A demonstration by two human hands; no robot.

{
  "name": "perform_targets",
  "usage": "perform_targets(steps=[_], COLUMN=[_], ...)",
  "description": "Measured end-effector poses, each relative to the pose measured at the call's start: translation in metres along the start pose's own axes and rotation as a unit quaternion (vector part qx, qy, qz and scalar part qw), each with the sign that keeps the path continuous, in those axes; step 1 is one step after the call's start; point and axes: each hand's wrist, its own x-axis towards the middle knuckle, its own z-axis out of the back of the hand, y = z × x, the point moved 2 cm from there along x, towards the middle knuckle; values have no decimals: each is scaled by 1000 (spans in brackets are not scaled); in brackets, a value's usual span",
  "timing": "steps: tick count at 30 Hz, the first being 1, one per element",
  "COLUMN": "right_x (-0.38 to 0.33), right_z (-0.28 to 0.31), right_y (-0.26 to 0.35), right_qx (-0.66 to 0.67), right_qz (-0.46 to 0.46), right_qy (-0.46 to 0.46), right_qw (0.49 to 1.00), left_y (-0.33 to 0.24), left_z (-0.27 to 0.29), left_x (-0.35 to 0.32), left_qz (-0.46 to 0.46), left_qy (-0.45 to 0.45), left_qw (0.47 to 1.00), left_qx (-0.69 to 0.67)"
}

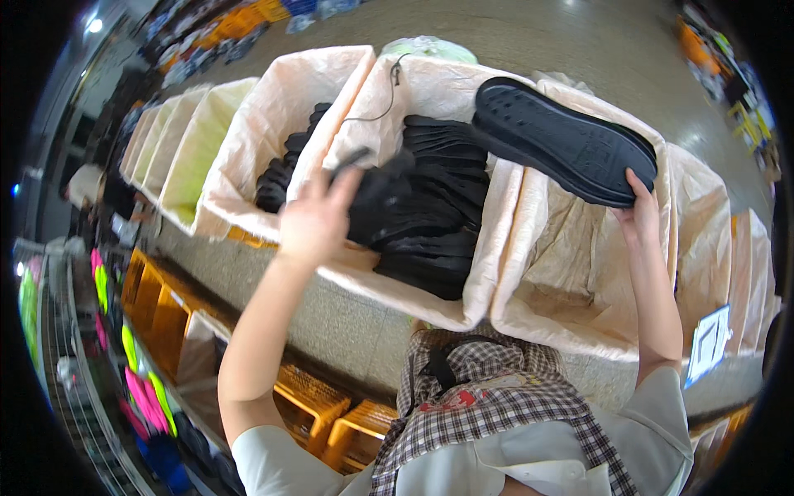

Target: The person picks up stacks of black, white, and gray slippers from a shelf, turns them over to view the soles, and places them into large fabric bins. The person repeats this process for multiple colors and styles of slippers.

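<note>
My right hand (640, 208) grips a black shoe sole (571, 142) by one end. The sole is tilted over the bins with its recessed, dotted inner side towards me. My left hand (317, 217) is blurred by motion, its fingers apart, above the left part of a fabric-lined bin (397, 296). Just beyond its fingertips is a smeared black piece (376, 186); whether the fingers touch it cannot be made out. Black soles (438, 178) lie stacked in rows in that bin. Beneath the held sole stands another lined bin (571, 264), its bottom partly in view.
A lined bin (277, 91) on the left holds more black pieces. Further lined bins (194, 157) continue at both ends of the row. Orange crates (314, 405) stand behind my left arm, near a wire rack (74, 380). A thin dark cord (392, 91) hangs over a bin's far wall.
</note>
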Motion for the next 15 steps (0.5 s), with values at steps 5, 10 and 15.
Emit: perform_targets(steps=[5, 10, 15], right_x=[-5, -11, 7], right_z=[-129, -263, -331], right_y=[-13, -72, -223], right_qx=[-285, -689, -779], right_qz=[230, 318, 248], right_qy=[69, 199, 353], right_qw=[928, 620, 454], left_y=[-47, -155, -236], left_z=[-83, -231, -304], left_x=[31, 34, 35], left_qz=[-268, -95, -71], left_qy=[-48, 428, 447], left_qw=[962, 897, 877], left_qx=[21, 58, -162])
